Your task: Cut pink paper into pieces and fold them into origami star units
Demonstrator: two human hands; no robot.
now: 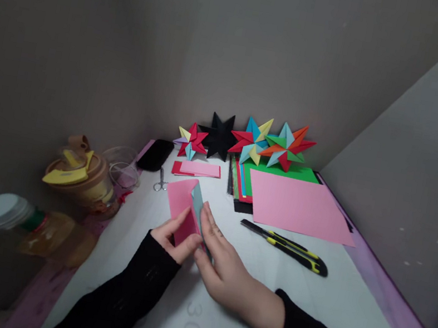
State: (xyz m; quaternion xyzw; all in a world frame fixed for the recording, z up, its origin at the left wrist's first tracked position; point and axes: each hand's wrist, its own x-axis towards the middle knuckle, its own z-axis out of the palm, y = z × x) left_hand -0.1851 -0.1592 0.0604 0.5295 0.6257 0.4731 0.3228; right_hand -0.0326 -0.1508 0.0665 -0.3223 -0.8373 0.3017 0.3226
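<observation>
Above the white table surface I hold a folded pink paper (180, 194), with a light blue paper (198, 201) along its right side. My left hand (175, 235) grips the lower part of the pink paper between thumb and fingers. Flat against the blue side lie the fingers of my right hand (223, 261), its thumb near the left thumb at the lower edge. How the two papers join is hidden by my hands. A yellow and black utility knife (292, 250) lies to the right, and small scissors (160, 181) lie beyond on the left.
Folded paper stars (221, 136) stand against the back wall. A large pink sheet (300, 206) covers part of a stack of coloured paper (281, 170). Pink strips (201, 169) and a black phone (155, 154) lie at the back; a jar (57, 237) and a lidded cup (84, 180) stand left.
</observation>
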